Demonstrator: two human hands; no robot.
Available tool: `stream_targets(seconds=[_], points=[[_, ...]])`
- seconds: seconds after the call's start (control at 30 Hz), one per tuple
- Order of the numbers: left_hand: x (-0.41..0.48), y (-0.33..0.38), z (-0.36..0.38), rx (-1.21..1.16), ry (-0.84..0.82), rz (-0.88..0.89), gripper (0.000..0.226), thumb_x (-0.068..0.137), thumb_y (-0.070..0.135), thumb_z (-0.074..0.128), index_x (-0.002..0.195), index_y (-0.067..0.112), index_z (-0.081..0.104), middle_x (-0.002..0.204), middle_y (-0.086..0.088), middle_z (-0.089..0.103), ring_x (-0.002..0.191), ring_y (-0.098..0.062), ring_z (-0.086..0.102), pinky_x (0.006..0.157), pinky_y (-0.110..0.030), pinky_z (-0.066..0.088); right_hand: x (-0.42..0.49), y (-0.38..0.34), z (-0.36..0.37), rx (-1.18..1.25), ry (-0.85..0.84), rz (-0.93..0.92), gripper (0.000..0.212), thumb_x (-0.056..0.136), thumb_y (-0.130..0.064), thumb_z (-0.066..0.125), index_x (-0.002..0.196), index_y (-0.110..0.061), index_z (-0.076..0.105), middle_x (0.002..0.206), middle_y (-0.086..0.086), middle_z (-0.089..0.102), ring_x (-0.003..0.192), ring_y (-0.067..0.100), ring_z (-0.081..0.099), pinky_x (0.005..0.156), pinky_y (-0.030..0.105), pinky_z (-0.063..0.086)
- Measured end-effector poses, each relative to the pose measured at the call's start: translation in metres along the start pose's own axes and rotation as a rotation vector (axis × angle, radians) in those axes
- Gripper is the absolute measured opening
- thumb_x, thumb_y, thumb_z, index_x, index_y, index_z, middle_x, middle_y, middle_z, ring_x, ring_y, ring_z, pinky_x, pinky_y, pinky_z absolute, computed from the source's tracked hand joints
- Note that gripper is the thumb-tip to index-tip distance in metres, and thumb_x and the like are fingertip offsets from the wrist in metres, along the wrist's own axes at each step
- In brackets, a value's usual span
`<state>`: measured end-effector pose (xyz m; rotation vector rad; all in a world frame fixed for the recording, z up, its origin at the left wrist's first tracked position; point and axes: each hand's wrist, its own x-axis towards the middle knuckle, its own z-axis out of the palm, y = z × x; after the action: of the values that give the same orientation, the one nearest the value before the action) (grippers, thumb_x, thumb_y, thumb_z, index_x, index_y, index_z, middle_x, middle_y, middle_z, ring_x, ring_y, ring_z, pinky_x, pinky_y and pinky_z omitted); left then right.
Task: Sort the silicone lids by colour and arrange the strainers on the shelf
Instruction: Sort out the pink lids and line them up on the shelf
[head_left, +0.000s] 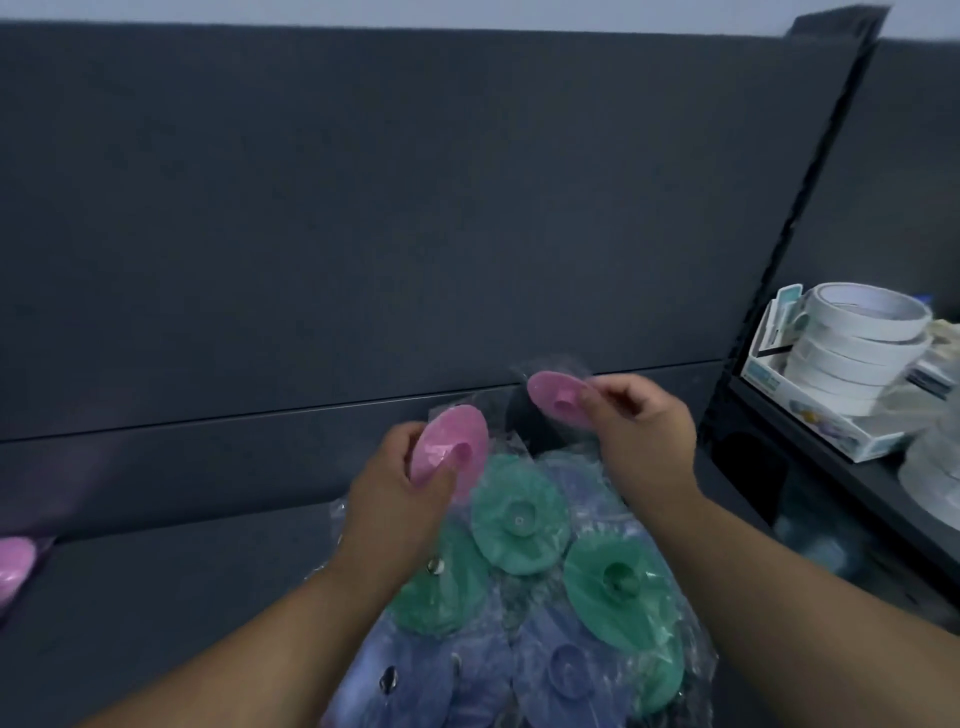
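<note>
My left hand (402, 480) grips a pink silicone lid (452, 441) in clear wrap, held up above the pile. My right hand (641, 421) pinches a second pink lid (556, 392), also wrapped, a little higher and to the right. Below them on the dark shelf (182, 571) lies a heap of wrapped lids: three green ones (519, 514) in the middle and several blue ones (566, 675) nearer to me. Another pink lid (13, 564) shows at the left edge of the shelf. No strainer is in view.
A dark back panel (363, 208) closes the shelf behind the pile. To the right, past a black upright (789, 223), a neighbouring shelf holds a white box with stacked rolls of white tape (857, 343) and other wrapped goods (930, 457).
</note>
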<state>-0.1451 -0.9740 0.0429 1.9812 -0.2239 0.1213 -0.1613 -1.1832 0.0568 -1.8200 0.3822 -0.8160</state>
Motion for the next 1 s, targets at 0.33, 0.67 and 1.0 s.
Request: stream_targets(seconds=[0.33, 0.67, 1.0], points=[[-0.022, -0.038, 0.003, 0.414, -0.370, 0.160, 0.045, 0.078, 0.063, 0.053, 0.112, 0.037, 0.062, 0.137, 0.017, 0.039, 0.129, -0.002, 0.036, 0.100, -0.014, 0.026, -0.038, 0.038, -0.009, -0.520, -0.541, -0.131, 0.035, 0.084, -0.051, 0.061, 0.089, -0.019, 0.074, 0.117, -0.009, 0.058, 0.103, 0.006, 0.057, 0.083, 0.012, 0.036], [0.005, -0.022, 0.008, 0.425, -0.331, -0.150, 0.101, 0.064, 0.033, 0.085, 0.146, 0.020, 0.029, 0.139, -0.001, 0.049, 0.119, -0.019, 0.051, 0.087, -0.020, 0.040, -0.013, 0.025, 0.001, -0.737, -0.599, 0.082, 0.100, 0.057, -0.059, 0.081, 0.142, -0.035, 0.033, 0.137, -0.003, 0.049, 0.123, 0.023, 0.046, 0.102, 0.036, 0.041], [-0.002, -0.023, -0.010, -0.306, -0.228, -0.424, 0.027, 0.083, 0.009, 0.070, 0.110, 0.005, 0.068, 0.095, -0.011, 0.073, 0.081, -0.023, 0.067, 0.062, -0.029, 0.056, -0.014, -0.007, -0.009, -0.552, -0.345, -0.112, 0.032, 0.070, -0.049, 0.076, 0.070, -0.022, 0.059, 0.067, -0.009, 0.060, 0.067, 0.013, 0.056, 0.090, 0.035, 0.040]])
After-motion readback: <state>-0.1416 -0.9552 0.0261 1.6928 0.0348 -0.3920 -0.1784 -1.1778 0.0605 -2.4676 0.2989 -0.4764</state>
